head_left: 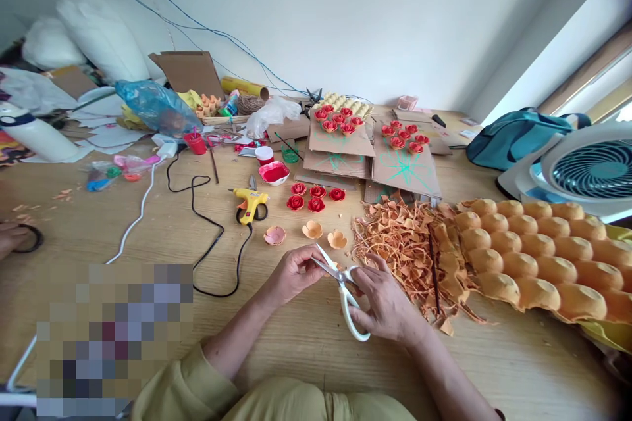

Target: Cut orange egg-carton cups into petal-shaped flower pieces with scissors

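Note:
My right hand [388, 299] grips white-handled scissors [353, 316], their blades parted and pointing up-left toward my left hand. My left hand [296, 274] is closed in a pinch at the blade tips. A bit of orange egg-carton pulp [338, 266] shows by the blades; most of what the left fingers hold is hidden. Just beyond lie two cut orange carton cups [313, 230] shaped like flowers, and a pinkish one [274, 235] to their left. Several red paper-pulp roses [316, 204] sit behind them.
A yellow glue gun [251, 205] with a black cord rests left of centre, near a dish of red paint [274, 173]. Orange scraps [402, 237] and egg trays [538, 256] spread at right. Behind are cardboard with roses [405, 168] and a fan [587, 171]. Another person's hand [10, 237] is at far left.

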`<state>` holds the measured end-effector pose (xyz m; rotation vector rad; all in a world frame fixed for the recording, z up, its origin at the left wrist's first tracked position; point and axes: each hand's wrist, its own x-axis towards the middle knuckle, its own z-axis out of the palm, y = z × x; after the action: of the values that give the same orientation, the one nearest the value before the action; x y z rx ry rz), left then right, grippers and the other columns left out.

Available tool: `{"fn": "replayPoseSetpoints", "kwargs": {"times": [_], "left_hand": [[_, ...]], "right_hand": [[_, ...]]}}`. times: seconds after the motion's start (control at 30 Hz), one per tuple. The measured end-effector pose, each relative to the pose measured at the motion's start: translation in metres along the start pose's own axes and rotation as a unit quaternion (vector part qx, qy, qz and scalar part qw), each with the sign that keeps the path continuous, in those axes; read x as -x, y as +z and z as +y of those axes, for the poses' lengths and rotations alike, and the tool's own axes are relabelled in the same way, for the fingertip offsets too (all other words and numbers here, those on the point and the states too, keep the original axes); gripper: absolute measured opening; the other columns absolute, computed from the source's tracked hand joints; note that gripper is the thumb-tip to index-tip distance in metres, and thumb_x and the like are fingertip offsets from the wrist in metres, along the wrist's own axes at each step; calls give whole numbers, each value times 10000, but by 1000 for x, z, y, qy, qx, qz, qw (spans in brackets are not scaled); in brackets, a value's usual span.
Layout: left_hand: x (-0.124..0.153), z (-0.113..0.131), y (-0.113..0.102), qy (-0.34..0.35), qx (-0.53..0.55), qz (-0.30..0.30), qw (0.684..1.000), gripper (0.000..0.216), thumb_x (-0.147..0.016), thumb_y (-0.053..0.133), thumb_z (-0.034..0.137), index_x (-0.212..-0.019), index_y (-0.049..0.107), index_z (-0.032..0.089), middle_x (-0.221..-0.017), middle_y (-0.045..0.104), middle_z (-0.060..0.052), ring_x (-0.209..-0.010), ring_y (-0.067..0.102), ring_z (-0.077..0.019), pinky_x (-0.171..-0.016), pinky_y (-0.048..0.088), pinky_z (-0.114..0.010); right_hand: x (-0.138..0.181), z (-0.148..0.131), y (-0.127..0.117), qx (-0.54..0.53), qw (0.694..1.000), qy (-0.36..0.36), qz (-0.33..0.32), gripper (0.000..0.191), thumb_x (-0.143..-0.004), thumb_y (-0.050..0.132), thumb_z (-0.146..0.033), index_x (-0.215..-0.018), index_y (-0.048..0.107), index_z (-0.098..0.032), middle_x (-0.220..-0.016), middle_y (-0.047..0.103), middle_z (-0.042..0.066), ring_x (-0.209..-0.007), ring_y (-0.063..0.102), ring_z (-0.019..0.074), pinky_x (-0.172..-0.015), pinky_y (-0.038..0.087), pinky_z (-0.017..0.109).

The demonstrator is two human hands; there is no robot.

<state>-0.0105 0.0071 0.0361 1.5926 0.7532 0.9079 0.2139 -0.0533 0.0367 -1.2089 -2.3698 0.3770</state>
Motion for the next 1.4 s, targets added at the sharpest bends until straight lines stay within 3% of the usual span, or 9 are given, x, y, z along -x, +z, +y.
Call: {"fn": "replayPoseSetpoints", "kwargs": {"times": [0.17,0.4,0.57,0.67,0.8,1.0,1.4], "left_hand": [[0,0,-3,-43,25,-13,999,174,-836,686,306,-811,613,149,-757,622,-17,-707,535,-128,-673,412,-243],[0,-3,-4,-73,82,13,994,343,-760,767,327,-859,469,188,-774,573,20,-671,508,-101,-655,420,-230],[-2,-10,-4,-66,114,19,991,326,-751,773,339,-880,523,175,-806,574,9,-715,520,-111,-678,427,-235],[-3,-10,-3,-69,120,9,990,283,-768,751,362,-848,573,157,-823,587,-10,-747,532,-124,-699,427,-243],[-3,-7,-3,-90,111,-2,990,284,-767,734,392,-845,609,149,-778,583,-3,-714,509,-122,-672,402,-240],[-2,-9,-4,-86,67,-4,994,240,-787,708,374,-809,623,150,-720,555,15,-688,469,-117,-649,377,-234],[0,-18,-7,-93,101,19,990,271,-728,759,385,-817,660,149,-736,605,-7,-697,506,-129,-657,410,-244]], "right_hand": [[2,1,0,-4,1000,-2,-6,253,-879,572,-431,-800,435,-233,-737,561,-22,-681,563,184,-1047,308,484],[2,4,1,-24,999,-14,-22,222,-907,542,-388,-795,421,-238,-708,544,-31,-640,537,171,-1031,330,473],[2,8,4,-53,998,-9,-23,173,-931,498,-293,-783,421,-243,-652,493,-55,-584,492,149,-1025,376,435],[1,8,5,-60,998,1,-8,166,-946,477,-277,-787,446,-241,-677,509,-32,-664,537,169,-1001,409,421],[0,5,4,-99,994,39,12,175,-960,472,-289,-795,479,-230,-726,536,5,-802,552,199,-884,463,381],[-1,3,7,-167,978,123,34,180,-952,485,-283,-805,544,-197,-777,555,17,-766,477,169,-709,425,293],[-1,5,1,-188,979,75,-7,228,-929,517,-303,-725,497,-204,-728,536,6,-764,469,174,-746,415,308]]}}
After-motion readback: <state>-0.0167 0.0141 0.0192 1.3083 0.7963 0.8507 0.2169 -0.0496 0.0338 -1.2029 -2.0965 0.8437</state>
